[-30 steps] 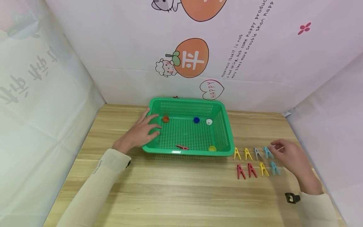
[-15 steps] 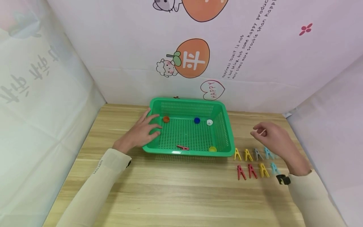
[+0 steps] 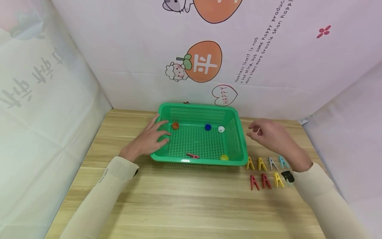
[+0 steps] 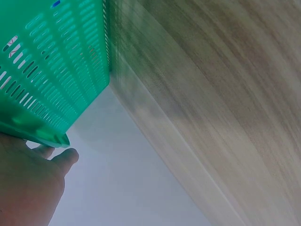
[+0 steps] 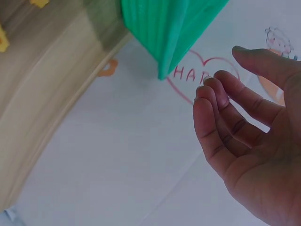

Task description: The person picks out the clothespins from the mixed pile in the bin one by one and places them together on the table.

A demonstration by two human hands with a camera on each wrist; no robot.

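My left hand (image 3: 148, 138) rests on the left rim of a green plastic basket (image 3: 200, 161), fingers spread and loosely bent over the edge. In the left wrist view two digits show by the rim, near the perforated basket wall (image 4: 70, 61). Just right of the basket my right hand (image 3: 270, 134) hovers. The right wrist view shows that hand (image 5: 263, 122) with fingers loosely curled, thumb apart and nothing between them. Inside the basket lie a red clothespin (image 3: 193, 156) and orange (image 3: 175, 125), blue (image 3: 208, 127), white (image 3: 221, 129) and yellow (image 3: 224, 157) caps.
Two rows of clothespins lie right of the basket: yellow (image 3: 261, 163), grey (image 3: 272, 163) and light blue (image 3: 283, 162) behind, red (image 3: 254, 182) and yellow (image 3: 279, 179) in front. My right wrist partly covers another. A printed cloth wall (image 3: 134, 49) stands behind the table (image 3: 185, 205).
My right hand has moved left and away from me, from the blue clothespins to beside the basket's right side. My left hand and the basket's contents stay as they were.
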